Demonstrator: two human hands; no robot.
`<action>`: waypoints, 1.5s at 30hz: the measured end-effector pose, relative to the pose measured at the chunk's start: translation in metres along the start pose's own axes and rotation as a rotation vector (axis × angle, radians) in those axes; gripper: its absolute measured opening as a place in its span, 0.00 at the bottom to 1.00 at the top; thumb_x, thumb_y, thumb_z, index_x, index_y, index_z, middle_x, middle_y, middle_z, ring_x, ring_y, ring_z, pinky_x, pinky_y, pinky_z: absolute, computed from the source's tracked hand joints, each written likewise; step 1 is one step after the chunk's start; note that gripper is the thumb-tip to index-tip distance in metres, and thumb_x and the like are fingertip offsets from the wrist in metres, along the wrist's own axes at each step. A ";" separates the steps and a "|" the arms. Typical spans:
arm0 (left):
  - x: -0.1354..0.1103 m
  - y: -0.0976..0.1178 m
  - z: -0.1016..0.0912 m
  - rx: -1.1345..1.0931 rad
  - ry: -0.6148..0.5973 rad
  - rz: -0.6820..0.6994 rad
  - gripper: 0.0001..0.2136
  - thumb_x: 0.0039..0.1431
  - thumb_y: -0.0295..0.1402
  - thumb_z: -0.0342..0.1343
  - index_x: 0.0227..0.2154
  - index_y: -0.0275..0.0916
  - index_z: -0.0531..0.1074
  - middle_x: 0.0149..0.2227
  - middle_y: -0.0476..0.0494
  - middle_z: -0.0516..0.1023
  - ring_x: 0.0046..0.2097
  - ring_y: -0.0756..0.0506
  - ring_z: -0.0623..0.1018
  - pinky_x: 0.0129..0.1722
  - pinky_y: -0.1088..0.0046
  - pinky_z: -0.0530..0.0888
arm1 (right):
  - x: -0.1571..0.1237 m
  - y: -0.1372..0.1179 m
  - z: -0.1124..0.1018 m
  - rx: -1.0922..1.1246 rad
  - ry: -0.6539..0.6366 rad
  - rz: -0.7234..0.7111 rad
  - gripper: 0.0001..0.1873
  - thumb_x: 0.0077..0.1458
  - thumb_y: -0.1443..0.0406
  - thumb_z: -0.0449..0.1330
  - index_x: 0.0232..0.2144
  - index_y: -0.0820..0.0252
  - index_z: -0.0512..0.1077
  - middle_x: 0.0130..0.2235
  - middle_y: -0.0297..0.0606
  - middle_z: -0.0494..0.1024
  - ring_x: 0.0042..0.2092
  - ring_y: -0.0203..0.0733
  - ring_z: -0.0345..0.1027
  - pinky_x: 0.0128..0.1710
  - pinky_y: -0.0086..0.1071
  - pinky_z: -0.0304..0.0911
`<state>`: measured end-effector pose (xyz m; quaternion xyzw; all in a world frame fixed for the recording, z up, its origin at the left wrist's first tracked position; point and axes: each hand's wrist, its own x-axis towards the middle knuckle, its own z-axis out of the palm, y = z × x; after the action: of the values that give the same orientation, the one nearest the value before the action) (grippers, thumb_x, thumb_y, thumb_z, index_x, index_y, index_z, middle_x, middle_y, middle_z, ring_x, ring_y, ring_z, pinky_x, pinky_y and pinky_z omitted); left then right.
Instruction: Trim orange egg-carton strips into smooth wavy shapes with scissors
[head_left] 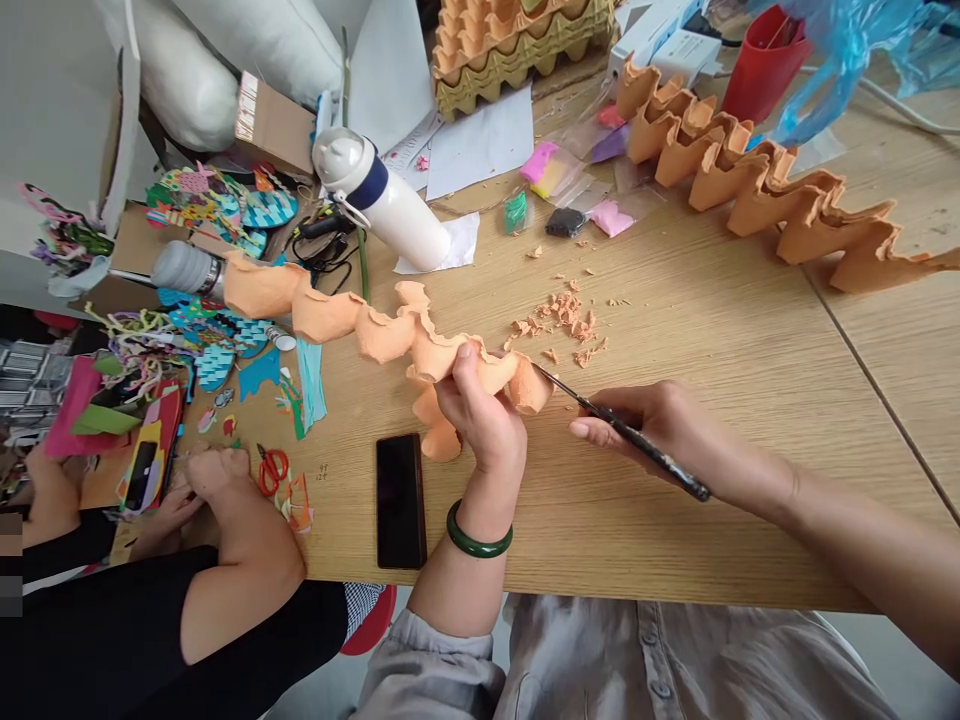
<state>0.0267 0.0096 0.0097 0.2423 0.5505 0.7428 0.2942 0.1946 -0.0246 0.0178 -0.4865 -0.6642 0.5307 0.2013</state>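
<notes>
My left hand (487, 425) is closed around a strip of orange egg carton (326, 315), its thumb pressed on top of the cups. The strip runs up to the left with a ragged upper edge, and a side row of cups hangs below it. In my right hand (667, 430) is a black-handled tool with a thin blade (637, 445); whether it is a knife or scissors I cannot make out. Its tip touches the rim of the strip's right end cup. Small orange carton scraps (566, 318) lie on the table just beyond.
A phone (400, 500) lies left of my left forearm. A white bottle (397, 205) stands behind the strip. Another orange carton strip (750, 185), stacked egg trays (517, 45) and a red cup (765, 65) are farther back. At left, a co-worker's arm (232, 530) rests near red-handled scissors (271, 470).
</notes>
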 end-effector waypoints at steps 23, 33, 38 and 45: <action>-0.001 0.002 -0.001 -0.028 -0.061 -0.070 0.12 0.56 0.42 0.62 0.36 0.39 0.73 0.39 0.45 0.77 0.44 0.46 0.78 0.47 0.69 0.75 | 0.000 0.009 -0.002 -0.624 0.247 -0.141 0.31 0.61 0.39 0.54 0.45 0.57 0.77 0.27 0.36 0.80 0.26 0.41 0.71 0.26 0.31 0.46; -0.017 -0.001 0.002 -0.079 -0.106 -0.150 0.13 0.57 0.43 0.62 0.33 0.38 0.72 0.33 0.50 0.73 0.35 0.51 0.74 0.39 0.73 0.74 | 0.001 0.014 0.008 -0.718 0.352 -0.278 0.33 0.68 0.42 0.43 0.37 0.60 0.76 0.23 0.36 0.74 0.23 0.36 0.60 0.25 0.32 0.41; -0.023 -0.002 0.002 -0.066 -0.140 -0.161 0.14 0.58 0.43 0.61 0.28 0.38 0.69 0.31 0.51 0.70 0.34 0.51 0.73 0.40 0.73 0.74 | 0.000 0.015 0.009 -0.738 0.362 -0.243 0.32 0.68 0.43 0.44 0.33 0.60 0.74 0.21 0.35 0.72 0.22 0.35 0.58 0.25 0.32 0.39; -0.023 -0.003 0.001 -0.044 -0.141 -0.191 0.14 0.59 0.44 0.61 0.30 0.38 0.71 0.34 0.48 0.73 0.38 0.49 0.75 0.43 0.72 0.74 | -0.002 0.012 0.012 -0.749 0.392 -0.212 0.32 0.68 0.43 0.45 0.31 0.59 0.74 0.19 0.35 0.71 0.21 0.35 0.56 0.24 0.33 0.36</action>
<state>0.0442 -0.0051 0.0063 0.2341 0.5327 0.7042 0.4068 0.1916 -0.0328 0.0036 -0.5465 -0.8065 0.1272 0.1865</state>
